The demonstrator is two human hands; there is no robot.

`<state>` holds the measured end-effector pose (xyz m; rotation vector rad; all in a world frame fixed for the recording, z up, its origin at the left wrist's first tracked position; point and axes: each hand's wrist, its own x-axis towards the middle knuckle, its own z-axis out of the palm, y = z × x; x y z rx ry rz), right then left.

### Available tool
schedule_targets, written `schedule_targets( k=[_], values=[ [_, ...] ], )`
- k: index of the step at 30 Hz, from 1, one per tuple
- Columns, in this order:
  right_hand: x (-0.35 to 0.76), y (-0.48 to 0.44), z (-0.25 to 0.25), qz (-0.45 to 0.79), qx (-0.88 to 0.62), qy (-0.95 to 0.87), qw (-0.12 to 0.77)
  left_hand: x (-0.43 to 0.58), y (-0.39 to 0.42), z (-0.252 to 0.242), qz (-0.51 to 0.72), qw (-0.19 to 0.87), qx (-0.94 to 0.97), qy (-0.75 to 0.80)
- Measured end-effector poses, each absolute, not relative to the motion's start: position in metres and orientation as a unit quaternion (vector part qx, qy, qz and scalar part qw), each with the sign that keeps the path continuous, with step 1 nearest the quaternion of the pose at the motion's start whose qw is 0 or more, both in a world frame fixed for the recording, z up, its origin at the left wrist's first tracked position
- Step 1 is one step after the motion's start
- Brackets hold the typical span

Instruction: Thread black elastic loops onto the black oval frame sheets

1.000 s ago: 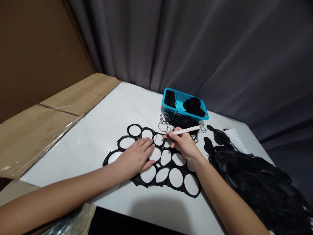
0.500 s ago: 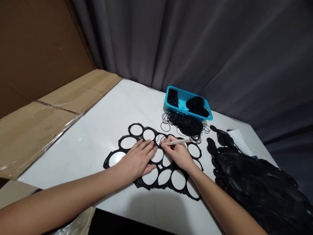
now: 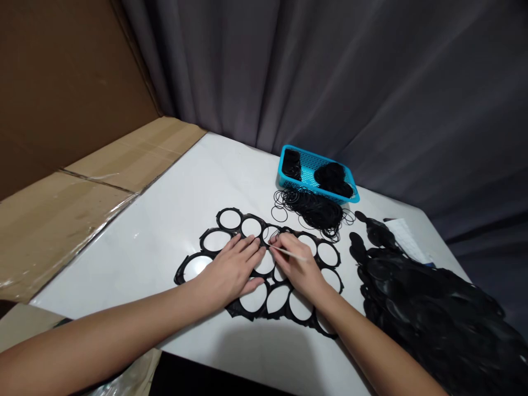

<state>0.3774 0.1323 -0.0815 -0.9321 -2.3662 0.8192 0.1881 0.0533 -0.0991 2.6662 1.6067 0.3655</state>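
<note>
L hand, bare, lies palm-down w/ fingers extended on a flat black rubbery-looking sheet w/ round holes; its grip is open & has hold of nothing, just pressing flat, thumb a bit apart from the fingers. R hand, also bare, is just beside L; its grip is closed, thumb & fingers pinching a thin white stick. Stick's L end is at the fingertips, close to L's fingers; other end slopes down over the back of R hand's fingers. What that tip touches is too small to tell.

Sheet lies mid-tabletop, under both hands, holes in uneven rows, white tabletop w/ faint marbling showing thru.

Beyond R hand: tangled pile of thin black rings, a few loose at its edges, right by a blue perforated plastic basket. Basket has 2 black clumps in it, 1 per end.

R side of tabletop: big heap of glossy black flat rounded pieces, w/ a folded white sheet next to its far edge. Brown cardboard along far L, grey fabric curtain behind.
</note>
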Motion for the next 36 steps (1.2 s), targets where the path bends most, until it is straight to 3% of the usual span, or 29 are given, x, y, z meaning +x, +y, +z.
schedule_targets(
  k=[4, 9, 12, 16, 21, 26, 30, 36],
  values=[
    [0.382, 0.144, -0.079, 0.153, -0.328, -0.907, 0.213, 0.186, 0.054, -0.1, 0.123, 0.019, 0.851, 0.51],
    [0.427, 0.208, -0.063, 0.079, -0.542, -0.757, 0.356, 0.181, 0.054, -0.101, 0.13, 0.031, 0.854, 0.502],
    [0.444, 0.223, -0.056, 0.272, -0.581, -0.667, 0.38, 0.18, 0.054, -0.1, 0.132, 0.037, 0.858, 0.495],
    [0.431, 0.21, -0.056, 0.588, -0.506, -0.526, 0.35, 0.181, 0.053, -0.092, 0.156, 0.056, 0.848, 0.503],
    [0.401, 0.201, -0.057, 0.689, -0.455, -0.463, 0.321, 0.175, 0.051, -0.074, 0.19, 0.105, 0.846, 0.488],
    [0.378, 0.197, -0.058, 0.774, -0.393, -0.386, 0.313, 0.154, 0.048, -0.081, 0.158, 0.011, 0.832, 0.532],
    [0.353, 0.179, -0.067, 0.735, -0.377, -0.477, 0.3, 0.147, 0.043, -0.094, 0.128, -0.034, 0.834, 0.536],
    [0.332, 0.158, -0.085, 0.528, -0.36, -0.724, 0.26, 0.152, 0.043, -0.098, 0.151, -0.031, 0.824, 0.546]
  ],
)
